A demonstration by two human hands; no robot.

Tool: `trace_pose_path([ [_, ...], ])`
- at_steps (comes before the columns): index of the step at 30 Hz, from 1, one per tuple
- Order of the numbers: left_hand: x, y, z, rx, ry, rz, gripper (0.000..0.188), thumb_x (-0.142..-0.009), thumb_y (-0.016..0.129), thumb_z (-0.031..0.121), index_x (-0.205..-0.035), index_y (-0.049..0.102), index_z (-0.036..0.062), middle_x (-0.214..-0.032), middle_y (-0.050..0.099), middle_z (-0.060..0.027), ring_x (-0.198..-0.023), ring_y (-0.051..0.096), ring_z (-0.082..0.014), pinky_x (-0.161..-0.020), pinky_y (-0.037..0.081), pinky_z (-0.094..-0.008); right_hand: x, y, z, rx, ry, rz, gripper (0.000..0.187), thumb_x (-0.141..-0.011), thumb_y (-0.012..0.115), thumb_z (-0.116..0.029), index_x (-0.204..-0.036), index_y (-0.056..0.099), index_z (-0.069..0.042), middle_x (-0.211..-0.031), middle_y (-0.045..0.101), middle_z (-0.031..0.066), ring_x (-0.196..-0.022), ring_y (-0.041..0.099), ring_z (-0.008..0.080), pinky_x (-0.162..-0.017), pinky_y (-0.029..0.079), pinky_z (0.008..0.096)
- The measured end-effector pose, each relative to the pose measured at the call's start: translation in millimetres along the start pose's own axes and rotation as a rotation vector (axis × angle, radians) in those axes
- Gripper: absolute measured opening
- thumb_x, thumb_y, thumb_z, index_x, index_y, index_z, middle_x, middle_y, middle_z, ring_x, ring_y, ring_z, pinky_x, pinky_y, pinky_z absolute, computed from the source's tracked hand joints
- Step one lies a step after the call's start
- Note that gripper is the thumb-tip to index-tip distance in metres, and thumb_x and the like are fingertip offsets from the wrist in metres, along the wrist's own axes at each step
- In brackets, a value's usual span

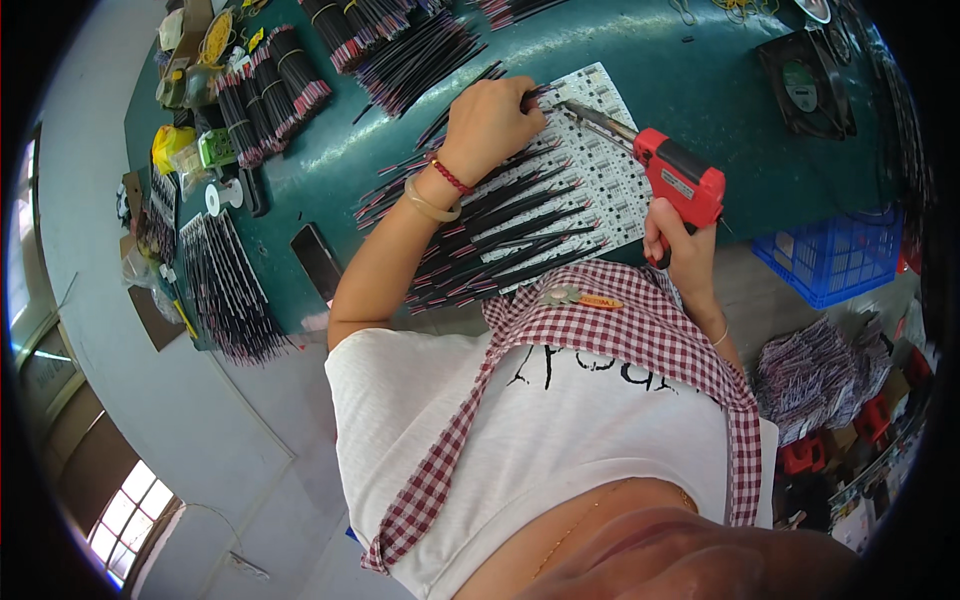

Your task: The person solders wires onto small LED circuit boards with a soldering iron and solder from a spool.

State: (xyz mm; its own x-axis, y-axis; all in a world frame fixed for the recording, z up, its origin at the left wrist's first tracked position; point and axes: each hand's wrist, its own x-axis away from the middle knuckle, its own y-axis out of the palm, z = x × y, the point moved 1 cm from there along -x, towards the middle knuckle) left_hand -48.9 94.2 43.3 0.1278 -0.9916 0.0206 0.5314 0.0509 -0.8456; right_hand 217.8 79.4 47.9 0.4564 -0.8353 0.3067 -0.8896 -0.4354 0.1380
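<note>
My right hand (683,250) is wrapped round the handle of a red and black soldering gun (682,178). The gun's metal tip points left, over the upper part of a white circuit board panel (618,195) patterned with small dark pads. Close to that tip, my left hand (497,122) pinches a black wire (541,92) near its bared coloured end. More black wires (490,235) lie in a row from the board's left side, partly under my left wrist. Whether the tip touches the wire or a pad is too small to tell.
Bundles of black wires (262,95) lie at the far left, with finished-looking strips (228,285) below. A phone (317,260) rests left of my forearm. A black fan (805,85) stands far right on the green table (720,80); a blue crate (830,260) is below the edge.
</note>
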Motion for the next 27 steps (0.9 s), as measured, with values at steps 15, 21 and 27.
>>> trace_pose_path([
  [15,2,-1,4,0.001,-0.016,-0.018,0.019,-0.072,0.061,0.019,-0.076,0.063,0.0005,-0.067,0.063,-0.0177,-0.062,0.061,-0.0359,-0.059,0.048,-0.0413,7,-1,0,-0.037,0.056,0.021,0.026,-0.093,0.053,-0.014,-0.111,0.053,0.005,-0.061,0.051,0.0023,-0.047,0.044,0.0065,-0.046,0.040,0.0225],
  [21,3,3,7,-0.050,0.047,-0.005,0.015,-0.072,0.061,0.016,-0.076,0.062,0.0012,-0.066,0.062,-0.0175,-0.064,0.061,-0.0365,-0.060,0.048,-0.0424,9,-2,3,-0.009,0.054,0.015,0.017,-0.093,0.052,-0.015,-0.088,0.056,0.001,-0.060,0.051,0.0024,-0.046,0.045,0.0071,-0.045,0.040,0.0233],
  [27,6,4,11,-0.075,0.064,0.035,0.015,-0.072,0.060,0.015,-0.076,0.061,0.0014,-0.069,0.063,-0.0175,-0.067,0.062,-0.0363,-0.061,0.049,-0.0433,10,2,7,-0.035,0.032,0.053,0.016,-0.091,0.056,-0.012,-0.080,0.057,-0.001,-0.055,0.050,-0.0002,-0.043,0.045,0.0063,-0.042,0.036,0.0218],
])
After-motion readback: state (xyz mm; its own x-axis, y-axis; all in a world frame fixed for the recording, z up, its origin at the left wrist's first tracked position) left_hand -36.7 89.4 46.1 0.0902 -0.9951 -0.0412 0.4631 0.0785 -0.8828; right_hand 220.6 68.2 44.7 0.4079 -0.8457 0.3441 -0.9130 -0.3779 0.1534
